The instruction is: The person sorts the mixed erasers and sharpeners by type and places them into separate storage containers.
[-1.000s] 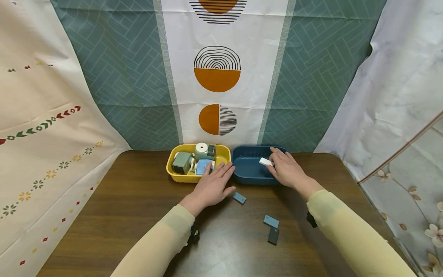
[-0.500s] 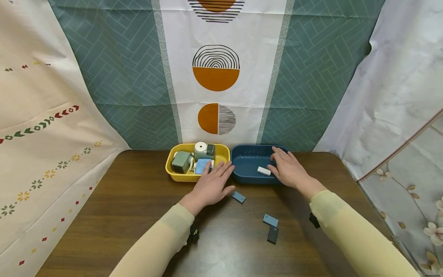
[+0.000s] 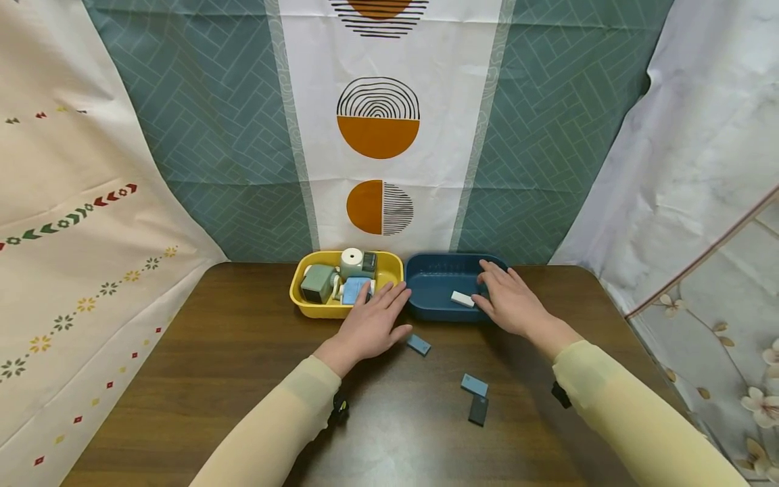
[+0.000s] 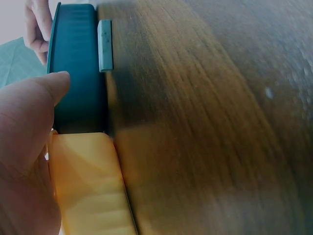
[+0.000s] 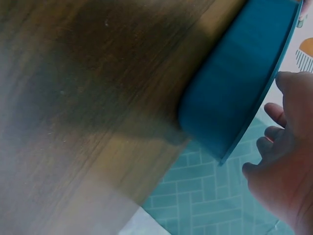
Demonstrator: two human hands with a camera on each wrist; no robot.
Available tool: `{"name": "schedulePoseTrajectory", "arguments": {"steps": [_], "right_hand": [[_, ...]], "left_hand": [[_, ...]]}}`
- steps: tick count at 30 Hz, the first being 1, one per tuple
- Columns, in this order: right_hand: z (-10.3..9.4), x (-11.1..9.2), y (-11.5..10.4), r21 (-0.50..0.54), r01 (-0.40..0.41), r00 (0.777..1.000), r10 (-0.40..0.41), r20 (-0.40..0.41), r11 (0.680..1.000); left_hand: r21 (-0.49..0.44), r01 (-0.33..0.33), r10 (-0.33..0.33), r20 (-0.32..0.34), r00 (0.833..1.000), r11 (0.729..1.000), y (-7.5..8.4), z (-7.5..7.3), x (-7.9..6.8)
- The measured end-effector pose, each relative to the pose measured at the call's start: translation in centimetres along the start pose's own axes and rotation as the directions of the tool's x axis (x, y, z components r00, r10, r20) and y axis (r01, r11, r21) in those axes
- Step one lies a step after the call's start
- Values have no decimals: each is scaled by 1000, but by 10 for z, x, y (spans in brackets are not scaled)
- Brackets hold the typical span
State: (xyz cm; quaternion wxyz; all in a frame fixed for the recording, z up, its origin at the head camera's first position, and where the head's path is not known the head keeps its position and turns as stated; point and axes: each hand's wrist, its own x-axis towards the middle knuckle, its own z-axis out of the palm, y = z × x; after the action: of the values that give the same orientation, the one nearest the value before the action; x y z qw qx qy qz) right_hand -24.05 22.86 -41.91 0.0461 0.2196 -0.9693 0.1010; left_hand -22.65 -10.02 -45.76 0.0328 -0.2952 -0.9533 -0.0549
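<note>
My left hand (image 3: 374,323) lies with straight fingers over the front right rim of the yellow tray (image 3: 325,312), its fingertips near where the two trays meet. It holds nothing. Over the right end of the navy blue tray (image 3: 435,314) is my right hand (image 3: 514,302), its fingers spread and loosely bent, with nothing gripped. A small white rectangular block (image 3: 462,299) lies on the blue tray's floor, just left of the right thumb. In the right wrist view, the fingers hang at the rim of the blue tray (image 5: 234,83); the white block is hidden there.
In the yellow tray sit green box-shaped toys (image 3: 318,284), a white-topped round piece (image 3: 351,262) and a blue piece (image 3: 356,291). Loose on the wooden table lie a blue block (image 3: 418,344), another blue block (image 3: 474,385) and a dark block (image 3: 478,410). Patterned cloth (image 3: 243,135) hangs behind.
The right hand has let go of the white block, which now lies in the blue tray, and has drawn slightly right. The left hand has stayed in place.
</note>
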Motion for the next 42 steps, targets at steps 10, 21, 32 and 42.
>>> {"name": "schedulePoseTrajectory", "arguments": {"steps": [10,21,32,42], "right_hand": [[-4,-15,-5,-42,59,998,-60,-30,997],[-5,-42,-6,-92,159,983,-166,-72,983],[-3,-68,-11,-78,198,973,-206,-105,977],[4,-95,-9,-99,252,954,-264,-142,963]], "left_hand": [[1,-4,4,-17,1000,1000,0,-2,0],[6,9,-8,-5,1000,1000,1,-3,0],[1,8,-8,-1,1000,1000,0,0,0],[-6,7,-7,1,1000,1000,1,0,0]]}}
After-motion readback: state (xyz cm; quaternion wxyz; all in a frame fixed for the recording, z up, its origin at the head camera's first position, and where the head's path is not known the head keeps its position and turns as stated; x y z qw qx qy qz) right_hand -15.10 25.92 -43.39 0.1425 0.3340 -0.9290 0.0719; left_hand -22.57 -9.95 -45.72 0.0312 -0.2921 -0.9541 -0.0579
